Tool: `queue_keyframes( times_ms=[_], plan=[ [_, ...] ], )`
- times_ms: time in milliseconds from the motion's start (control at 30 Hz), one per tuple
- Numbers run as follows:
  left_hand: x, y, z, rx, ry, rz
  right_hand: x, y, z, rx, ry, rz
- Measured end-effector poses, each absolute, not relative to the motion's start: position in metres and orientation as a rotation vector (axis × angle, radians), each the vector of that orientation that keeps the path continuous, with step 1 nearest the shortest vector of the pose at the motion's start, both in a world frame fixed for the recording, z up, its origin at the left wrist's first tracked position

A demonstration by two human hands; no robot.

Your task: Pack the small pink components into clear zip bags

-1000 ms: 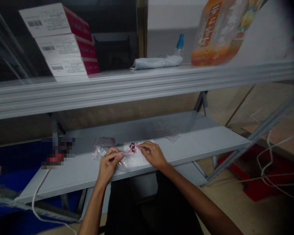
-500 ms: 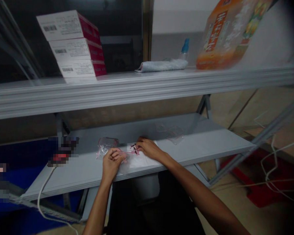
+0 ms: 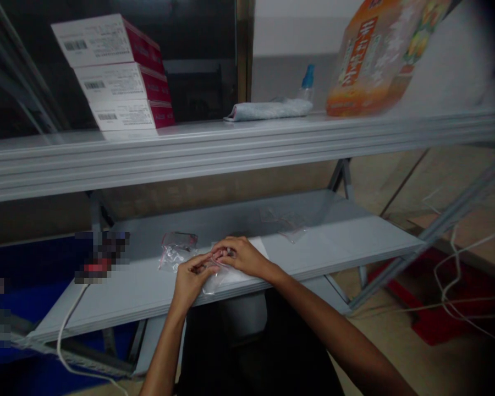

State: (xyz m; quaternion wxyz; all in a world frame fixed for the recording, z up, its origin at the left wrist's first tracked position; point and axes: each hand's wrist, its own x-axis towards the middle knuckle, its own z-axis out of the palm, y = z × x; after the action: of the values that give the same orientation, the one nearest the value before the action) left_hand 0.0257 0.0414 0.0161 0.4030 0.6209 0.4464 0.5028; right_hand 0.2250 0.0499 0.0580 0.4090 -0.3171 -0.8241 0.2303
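My left hand (image 3: 193,276) is closed, its thumb and fingers pinching a small clear plastic bag (image 3: 214,283) with a reddish zip edge. My right hand (image 3: 242,256) meets it at the bag's mouth with curled fingers. Small dark and pinkish bits show between the right fingers, too small to name. Under both hands lies a white sheet (image 3: 239,278), partly covered by the bag and the right hand. Beside my left hand sits a clear bag (image 3: 178,252) with some contents that I cannot make out.
More clear plastic bags (image 3: 289,224) lie at the back of the grey work shelf (image 3: 338,236). On the upper shelf (image 3: 198,151) stand stacked boxes (image 3: 115,80), a folded cloth (image 3: 268,109), a blue-capped bottle (image 3: 308,82) and an orange packet (image 3: 367,66). A white cable (image 3: 61,341) hangs at left.
My right hand has moved left from the small dark and pink pieces on the white sheet to the bag in my left hand. The two hands are now together.
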Motion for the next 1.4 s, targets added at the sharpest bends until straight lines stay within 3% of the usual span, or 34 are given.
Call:
queue_keyframes(
  times_ms=[200,400,567,1167,1400],
  plan=[
    [0.024,0.04,0.017,1.486,1.118,1.292,0.227,0.058,0.051,-0.815,-1.968,0.727],
    [0.021,0.041,0.018,1.272,1.038,1.435,0.213,0.088,0.046,-1.372,-1.994,0.391],
    [0.022,0.04,0.02,1.26,1.006,1.419,0.191,0.095,0.042,-1.553,-2.249,0.239],
    [0.023,0.041,0.018,1.308,1.031,1.391,0.189,0.095,0.029,-1.301,-2.341,0.249],
    [0.024,0.043,0.016,1.356,1.09,1.393,0.208,0.081,0.045,-0.939,-1.893,0.674]
  ],
)
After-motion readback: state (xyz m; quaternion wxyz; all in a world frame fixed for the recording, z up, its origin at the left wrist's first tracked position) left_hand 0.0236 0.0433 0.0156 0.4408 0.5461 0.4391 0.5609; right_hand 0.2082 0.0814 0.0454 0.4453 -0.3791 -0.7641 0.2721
